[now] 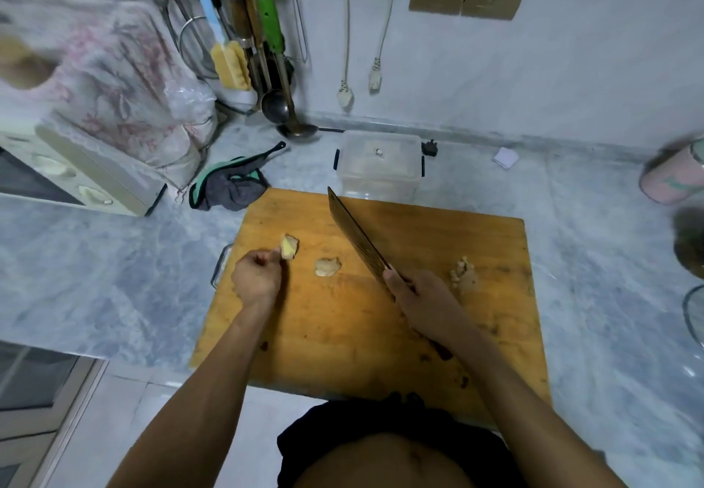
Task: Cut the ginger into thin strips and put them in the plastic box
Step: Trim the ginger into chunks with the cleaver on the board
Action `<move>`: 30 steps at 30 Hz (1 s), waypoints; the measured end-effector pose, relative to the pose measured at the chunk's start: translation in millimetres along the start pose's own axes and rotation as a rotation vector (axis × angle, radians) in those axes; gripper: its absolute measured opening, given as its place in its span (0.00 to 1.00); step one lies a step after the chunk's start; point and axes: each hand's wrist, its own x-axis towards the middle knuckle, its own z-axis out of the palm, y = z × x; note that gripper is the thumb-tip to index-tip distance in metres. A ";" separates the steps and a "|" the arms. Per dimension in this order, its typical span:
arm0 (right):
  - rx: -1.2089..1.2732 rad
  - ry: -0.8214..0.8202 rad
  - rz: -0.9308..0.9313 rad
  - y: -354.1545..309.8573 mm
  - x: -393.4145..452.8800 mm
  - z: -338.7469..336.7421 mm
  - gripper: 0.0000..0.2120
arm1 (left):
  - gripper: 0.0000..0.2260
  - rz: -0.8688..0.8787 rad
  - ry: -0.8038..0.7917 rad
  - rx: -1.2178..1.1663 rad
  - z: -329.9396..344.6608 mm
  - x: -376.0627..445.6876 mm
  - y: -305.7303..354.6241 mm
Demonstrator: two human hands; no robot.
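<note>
A wooden cutting board (343, 327) lies on the marble counter. My left hand (257, 278) pinches a yellow ginger piece (289, 246) over the board's left side. A second ginger piece (327, 267) lies on the board just right of it, and a knobby ginger chunk (464, 273) sits near the board's right side. My right hand (419, 302) grips the handle of a dark cleaver (356, 238), whose blade points up and to the left above the board. Behind the board stands the clear plastic box (381, 163) with dark side clips; a small bit lies inside it.
A toaster oven (68, 178) stands at the left under a plastic-wrapped bundle. A grey-green cloth (228, 186) lies by the board's far left corner. Utensils and a ladle (295, 129) hang at the back wall. A pink jar (674, 178) is at the right edge.
</note>
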 end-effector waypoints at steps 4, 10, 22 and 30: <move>0.029 0.022 -0.031 0.9 -5.9 3.8 0.20 | 0.06 0.336 -0.046 0.006 -6.4 -27.0 -6.3; 0.016 0.027 -0.058 5.3 -13.0 4.1 0.20 | 0.16 0.835 -0.371 0.236 10.3 -38.0 -3.4; 0.060 -0.022 0.036 26.0 -42.4 2.4 0.21 | 0.03 -0.110 -0.341 -0.258 24.7 -79.8 -7.0; 0.038 -0.059 0.053 34.4 -54.4 9.5 0.22 | 0.06 -0.073 -0.147 -0.151 15.5 -78.7 -22.6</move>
